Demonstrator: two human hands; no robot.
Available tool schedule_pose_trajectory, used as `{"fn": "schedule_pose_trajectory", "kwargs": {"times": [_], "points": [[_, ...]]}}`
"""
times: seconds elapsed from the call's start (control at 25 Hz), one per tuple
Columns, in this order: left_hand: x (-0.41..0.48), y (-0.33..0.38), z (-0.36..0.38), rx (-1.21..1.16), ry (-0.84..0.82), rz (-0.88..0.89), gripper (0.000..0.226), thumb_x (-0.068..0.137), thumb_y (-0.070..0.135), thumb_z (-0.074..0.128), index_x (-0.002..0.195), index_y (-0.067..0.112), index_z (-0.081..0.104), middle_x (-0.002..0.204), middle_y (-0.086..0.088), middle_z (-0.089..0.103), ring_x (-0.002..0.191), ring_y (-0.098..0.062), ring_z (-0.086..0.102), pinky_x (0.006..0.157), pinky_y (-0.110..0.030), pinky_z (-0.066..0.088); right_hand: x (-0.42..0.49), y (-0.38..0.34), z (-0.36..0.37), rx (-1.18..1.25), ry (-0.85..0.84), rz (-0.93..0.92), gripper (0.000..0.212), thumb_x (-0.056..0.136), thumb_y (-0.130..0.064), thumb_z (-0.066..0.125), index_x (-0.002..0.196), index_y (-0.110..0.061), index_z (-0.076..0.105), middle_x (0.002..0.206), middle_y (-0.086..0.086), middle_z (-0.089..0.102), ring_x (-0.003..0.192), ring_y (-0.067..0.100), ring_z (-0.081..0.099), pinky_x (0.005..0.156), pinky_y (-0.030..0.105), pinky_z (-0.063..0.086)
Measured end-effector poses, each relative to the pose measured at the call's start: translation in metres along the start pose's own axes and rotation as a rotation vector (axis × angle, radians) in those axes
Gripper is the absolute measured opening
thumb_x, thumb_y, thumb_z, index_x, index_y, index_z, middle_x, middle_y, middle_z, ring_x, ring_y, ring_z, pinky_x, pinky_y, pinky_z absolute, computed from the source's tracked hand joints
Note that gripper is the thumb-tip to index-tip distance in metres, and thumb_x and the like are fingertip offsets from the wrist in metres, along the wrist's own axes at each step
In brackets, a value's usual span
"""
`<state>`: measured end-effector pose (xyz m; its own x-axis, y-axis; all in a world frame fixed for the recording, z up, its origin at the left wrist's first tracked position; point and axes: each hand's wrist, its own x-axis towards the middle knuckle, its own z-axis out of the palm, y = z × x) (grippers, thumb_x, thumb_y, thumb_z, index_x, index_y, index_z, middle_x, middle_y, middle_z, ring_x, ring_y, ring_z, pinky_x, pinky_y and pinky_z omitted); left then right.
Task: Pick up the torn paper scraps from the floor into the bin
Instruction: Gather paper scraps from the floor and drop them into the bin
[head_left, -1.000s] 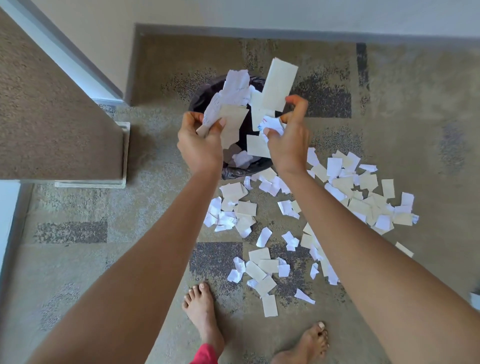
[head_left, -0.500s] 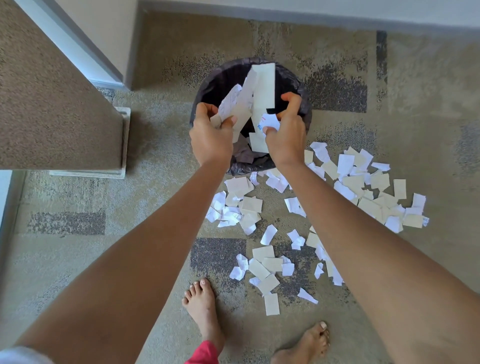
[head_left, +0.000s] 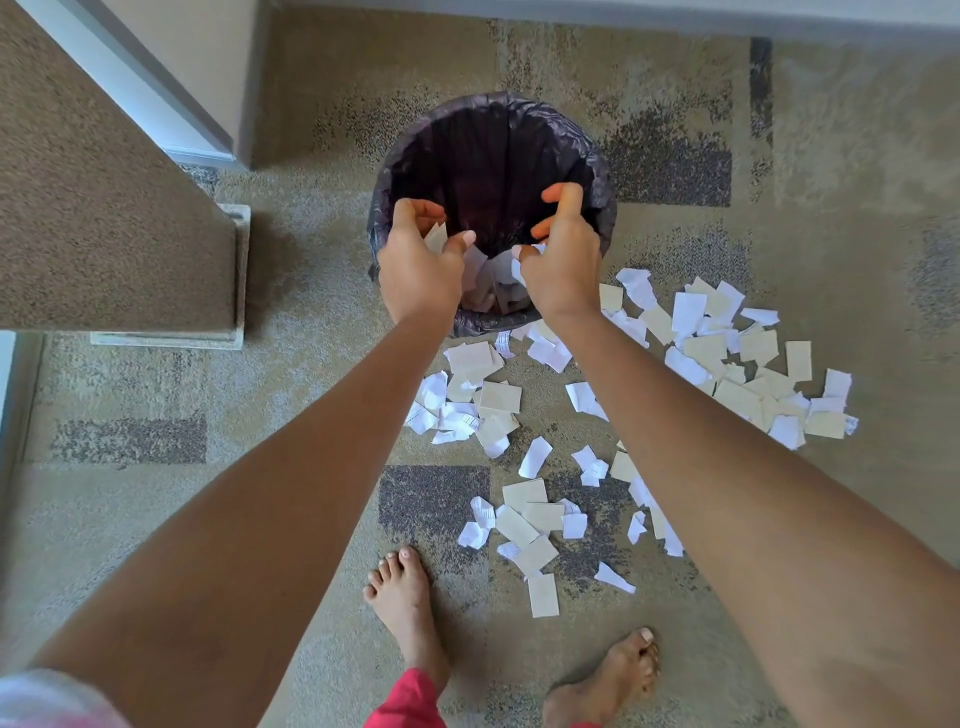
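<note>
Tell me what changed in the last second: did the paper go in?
Both hands dropped lower over the bin and let most of their paper fall inside. The left hand still holds one scrap; the right hand has opened. The floor scraps stayed put.

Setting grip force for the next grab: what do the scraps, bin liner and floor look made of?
Scraps: thin matte paper, white and cream, with torn edges and curls. Bin liner: thin dark plastic film, probably, glossy and crinkled over the rim. Floor: low-pile carpet, apparently, speckled and fibrous.
</note>
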<state>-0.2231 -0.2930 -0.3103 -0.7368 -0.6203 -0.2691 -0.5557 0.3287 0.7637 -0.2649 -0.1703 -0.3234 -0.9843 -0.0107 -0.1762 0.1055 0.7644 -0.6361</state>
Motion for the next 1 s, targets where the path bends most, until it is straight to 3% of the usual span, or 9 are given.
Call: {"fn": "schedule_pose_trajectory", "kwargs": {"times": [0.2, 0.52, 0.72, 0.84, 0.92, 1.0], "points": [[-0.003, -0.001, 0.001, -0.055, 0.004, 0.058, 0.03, 0.081, 0.023, 0.075, 0.107, 0.017, 0.06, 0.1, 0.008, 0.069, 0.094, -0.008, 0.066, 0.086, -0.036, 0.055, 0.0, 0.001, -0.012, 0.075, 0.048, -0.05, 0.04, 0.082, 0.007, 0.057, 0.117, -0.009, 0.048, 0.097, 0.007, 0.06, 0.093, 0.024, 0.057, 0.079, 0.036, 0.049], [-0.021, -0.008, 0.004, -0.085, 0.005, 0.117, 0.024, 0.084, 0.02, 0.073, 0.105, 0.017, 0.063, 0.099, 0.007, 0.071, 0.095, -0.008, 0.067, 0.086, -0.033, 0.056, -0.012, 0.023, -0.032, 0.146, 0.133, -0.09, 0.035, 0.081, 0.012, 0.045, 0.112, -0.004, 0.051, 0.099, 0.009, 0.062, 0.089, 0.022, 0.059, 0.078, 0.029, 0.048], [-0.039, -0.026, -0.004, -0.075, 0.128, 0.193, 0.01, 0.089, 0.016, 0.064, 0.098, 0.017, 0.063, 0.086, 0.017, 0.066, 0.077, 0.002, 0.062, 0.071, -0.021, 0.053, -0.035, 0.046, -0.034, 0.184, 0.233, -0.099, 0.033, 0.079, 0.01, 0.045, 0.105, -0.006, 0.055, 0.097, 0.007, 0.061, 0.086, 0.022, 0.058, 0.076, 0.03, 0.05], [-0.041, -0.046, -0.007, -0.094, 0.199, 0.214, 0.01, 0.092, 0.018, 0.059, 0.102, 0.015, 0.059, 0.087, 0.013, 0.063, 0.074, 0.003, 0.058, 0.063, -0.014, 0.048, -0.047, 0.067, -0.026, 0.17, 0.28, -0.073, 0.031, 0.078, 0.008, 0.049, 0.104, -0.008, 0.056, 0.097, 0.007, 0.059, 0.089, 0.023, 0.057, 0.075, 0.029, 0.048], [-0.039, -0.071, -0.009, -0.093, 0.266, 0.203, 0.013, 0.095, 0.017, 0.052, 0.106, 0.012, 0.055, 0.094, 0.003, 0.062, 0.076, -0.001, 0.058, 0.064, -0.018, 0.05, -0.055, 0.084, -0.015, 0.161, 0.275, -0.037, 0.027, 0.079, 0.006, 0.053, 0.104, -0.007, 0.055, 0.099, 0.008, 0.058, 0.091, 0.025, 0.056, 0.073, 0.023, 0.044], [-0.037, -0.103, -0.011, -0.087, 0.314, 0.163, 0.02, 0.091, 0.009, 0.041, 0.108, 0.013, 0.052, 0.099, -0.002, 0.059, 0.081, -0.014, 0.06, 0.066, -0.031, 0.053, -0.066, 0.104, 0.001, 0.132, 0.228, -0.002, 0.027, 0.081, 0.003, 0.055, 0.106, -0.007, 0.055, 0.101, 0.009, 0.057, 0.092, 0.028, 0.057, 0.073, 0.023, 0.042]]}}
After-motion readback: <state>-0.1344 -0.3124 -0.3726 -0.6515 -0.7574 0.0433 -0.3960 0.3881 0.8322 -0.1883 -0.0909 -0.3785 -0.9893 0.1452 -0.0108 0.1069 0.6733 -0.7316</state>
